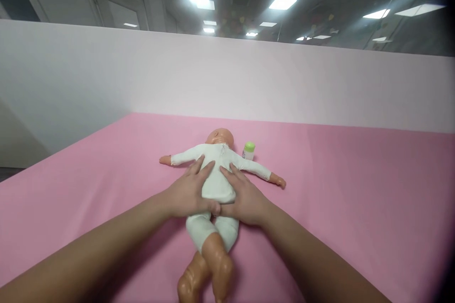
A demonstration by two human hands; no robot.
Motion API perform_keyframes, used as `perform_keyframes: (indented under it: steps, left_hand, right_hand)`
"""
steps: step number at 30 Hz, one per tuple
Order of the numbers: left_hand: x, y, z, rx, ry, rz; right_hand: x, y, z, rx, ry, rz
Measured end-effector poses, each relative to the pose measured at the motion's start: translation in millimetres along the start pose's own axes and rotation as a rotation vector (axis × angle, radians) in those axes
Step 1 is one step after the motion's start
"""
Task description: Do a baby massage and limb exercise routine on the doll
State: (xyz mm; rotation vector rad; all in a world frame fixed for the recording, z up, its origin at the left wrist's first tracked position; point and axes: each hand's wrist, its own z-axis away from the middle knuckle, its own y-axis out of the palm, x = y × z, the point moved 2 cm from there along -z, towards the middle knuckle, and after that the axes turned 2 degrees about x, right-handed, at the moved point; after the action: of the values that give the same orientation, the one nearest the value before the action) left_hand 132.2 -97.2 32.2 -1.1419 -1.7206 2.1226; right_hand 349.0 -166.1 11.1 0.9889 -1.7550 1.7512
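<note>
A baby doll (221,181) with a white cloth body lies face down on the pink padded surface (341,227). Its arms stretch out to both sides, and its lower legs cross near the bottom of the view. My left hand (190,190) lies on the left side of the doll's back, fingers spread. On the other side, my right hand (247,196) rests flat with its fingers apart. Both thumbs meet low on the doll's back. Beyond the doll's right-hand arm stands a small bottle (249,150) with a green cap, its base partly hidden by that arm.
A white padded wall (249,80) rises behind the pink surface and continues along the left. Above it are a door frame (115,2) at the left and a dark glass panel (241,4) showing bright ceiling lights.
</note>
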Motion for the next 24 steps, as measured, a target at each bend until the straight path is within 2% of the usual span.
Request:
perform_keyframes:
  steps: [4, 9, 13, 16, 21, 22, 24]
  left_hand:
    - [14, -8.5, 7, 0.077, 0.074, -0.029]
    - [31, -12.9, 9, 0.098, 0.132, 0.007]
    - [35, -15.4, 9, 0.083, 0.138, -0.003]
    - [28, -17.1, 12, -0.005, 0.173, -0.079]
    - [-3, -16.4, 28, -0.351, 0.394, -0.091]
    - [-9, -14.8, 30, -0.373, 0.437, -0.076]
    - [-20, -10.6, 31, -0.335, 0.488, -0.081]
  right_hand:
    - [-3, -9, 1, 0.051, -0.033, -0.033]
    - [-8, -21, 0, 0.124, -0.064, -0.018]
    - [-10, -27, 0, 0.129, -0.108, -0.020]
    - [-6, -28, 2, 0.064, -0.129, 0.033]
    - [14, -26, 9, -0.235, -0.237, 0.133]
    - [19, -23, 10, -0.267, -0.276, 0.132]
    - [26, -16, 11, -0.234, -0.336, 0.143]
